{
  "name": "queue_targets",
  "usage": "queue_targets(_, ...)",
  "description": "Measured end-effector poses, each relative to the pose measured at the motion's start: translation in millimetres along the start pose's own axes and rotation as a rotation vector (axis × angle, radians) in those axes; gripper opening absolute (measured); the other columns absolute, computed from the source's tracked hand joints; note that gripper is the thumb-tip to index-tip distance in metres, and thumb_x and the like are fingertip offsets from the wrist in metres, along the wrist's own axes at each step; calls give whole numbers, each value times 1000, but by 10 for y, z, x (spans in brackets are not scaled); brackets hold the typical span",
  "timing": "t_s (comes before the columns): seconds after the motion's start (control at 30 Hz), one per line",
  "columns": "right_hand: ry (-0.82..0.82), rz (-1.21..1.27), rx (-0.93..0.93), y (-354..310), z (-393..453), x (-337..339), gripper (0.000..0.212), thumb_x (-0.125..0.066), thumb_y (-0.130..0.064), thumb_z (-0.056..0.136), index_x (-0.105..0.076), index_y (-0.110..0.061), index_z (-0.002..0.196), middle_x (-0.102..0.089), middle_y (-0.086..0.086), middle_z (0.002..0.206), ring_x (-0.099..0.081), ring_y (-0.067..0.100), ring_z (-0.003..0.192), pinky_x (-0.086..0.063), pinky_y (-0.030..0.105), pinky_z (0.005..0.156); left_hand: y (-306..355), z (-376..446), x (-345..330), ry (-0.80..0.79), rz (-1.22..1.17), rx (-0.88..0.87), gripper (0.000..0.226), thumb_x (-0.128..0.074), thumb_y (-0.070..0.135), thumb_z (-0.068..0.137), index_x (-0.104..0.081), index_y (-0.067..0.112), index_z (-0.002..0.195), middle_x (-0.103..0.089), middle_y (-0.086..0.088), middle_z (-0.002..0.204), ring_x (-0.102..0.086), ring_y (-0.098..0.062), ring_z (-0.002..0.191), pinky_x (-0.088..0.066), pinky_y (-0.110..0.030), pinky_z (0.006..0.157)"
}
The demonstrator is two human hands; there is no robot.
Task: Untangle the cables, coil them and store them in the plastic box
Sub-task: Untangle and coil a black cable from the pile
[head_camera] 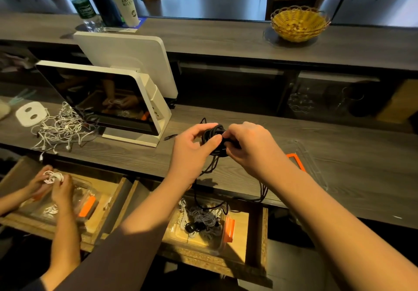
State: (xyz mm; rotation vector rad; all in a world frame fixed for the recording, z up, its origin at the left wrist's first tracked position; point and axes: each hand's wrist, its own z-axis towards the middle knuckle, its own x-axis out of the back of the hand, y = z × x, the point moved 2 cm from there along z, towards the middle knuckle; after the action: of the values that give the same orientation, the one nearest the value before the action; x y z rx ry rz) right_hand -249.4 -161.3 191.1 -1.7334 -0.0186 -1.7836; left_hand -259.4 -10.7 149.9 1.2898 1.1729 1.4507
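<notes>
Both hands meet above the dark wooden surface (248, 155), working a black cable (213, 132) that is partly wound into a coil. The left hand (192, 148) grips the coil, thumb across its front and fingers curled behind. The right hand (246, 143) pinches the cable at the coil's right side, its fingers closed on it; which strand they hold is hard to make out. Loose lengths of the black cable hang from the coil over the surface's near edge. Below, in an open wooden drawer (255, 234), sits the plastic box (222, 241) with an orange latch, already holding grey, white and black cables. Its clear lid (312, 166) lies on the surface just right of the hands. A tangle of white cables (61, 127) lies to the left, beside a white-framed screen (99, 100). At far left, another person's hands (52, 184) hold a white cable over a second drawer.
</notes>
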Motion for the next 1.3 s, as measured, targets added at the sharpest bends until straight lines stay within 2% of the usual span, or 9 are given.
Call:
queue_targets(0.1, -28, 15, -50, -36, 43, 3, 21, -55, -20, 100, -64, -16, 119, -68, 0, 107, -61, 14, 98, -49, 26, 84, -7, -43, -33, 35, 26, -20, 28, -71, 19, 92, -68, 29, 118, -69, 10, 112, -67, -1, 104, -56, -18, 82)
queue_targets(0.27, 33, 264, -111, -22, 51, -24, 11, -66, -18, 93, -66, -17, 104, -69, -2, 94, -66, 12, 87, -58, 33, 81, -23, -64, -12, 66, 113, -96, 27, -67, 27, 94, -64, 35, 120, -61, 4, 114, -63, -8, 110, -56, -31, 94)
queue_targets(0.57, -57, 541, -248, 11, 117, 8, 11, -73, -16, 88, -65, -21, 81, -69, -2, 85, -70, 11, 84, -60, 34, 81, 14, -106, 33, 103, 291, -229, 27, -64, 23, 97, -68, 20, 123, -58, 5, 108, -57, -1, 102, -49, -10, 79)
queue_targets(0.8, -239, 196, -33, -16, 214, 169, 10, -65, -20, 94, -60, -27, 89, -63, -8, 94, -63, 8, 91, -55, 24, 81, -3, -67, 9, 16, 212, -126, 21, -63, 24, 97, -66, 35, 114, -63, 12, 113, -57, 8, 107, -41, -2, 84)
queue_targets(0.9, -247, 140, 16, -24, 238, 173, 5, -65, -20, 94, -65, -24, 97, -65, -7, 97, -63, 8, 92, -55, 24, 83, -17, -49, 22, 9, 123, -89, 24, -65, 23, 96, -64, 42, 111, -65, 10, 115, -61, 2, 110, -49, -16, 94)
queue_targets(0.97, -242, 146, 60, -22, 272, 186, 9, -66, -23, 93, -69, -20, 102, -68, -6, 98, -65, 7, 92, -56, 25, 84, -40, -52, 52, 17, 52, -42, 23, -66, 23, 95, -68, 35, 115, -68, 7, 118, -64, -4, 112, -54, -27, 97)
queue_targets(1.17, -119, 323, 155, 37, 296, 149, 21, -76, -31, 84, -62, -25, 98, -62, -10, 94, -58, 7, 93, -51, 27, 85, 1, -34, 172, 47, -122, 62, 24, -69, 17, 94, -72, 26, 116, -76, 4, 109, -73, -11, 98, -59, -27, 87)
queue_targets(1.23, -22, 244, 175, 85, 307, 129, 42, -78, -44, 77, -59, -26, 110, -58, -9, 109, -49, 8, 107, -42, 27, 95, -14, -58, 150, 46, -161, 88, 25, -69, 16, 93, -72, 25, 115, -76, 1, 111, -73, -14, 101, -58, -32, 90)
queue_targets(1.3, -140, 270, 73, 170, 345, 118, 71, -78, -51, 73, -51, -23, 132, -52, -6, 132, -48, 8, 119, -44, 28, 100, -19, -102, 110, 33, -143, 82, 25, -70, 16, 92, -73, 28, 113, -75, 4, 112, -71, -11, 103, -56, -29, 91)
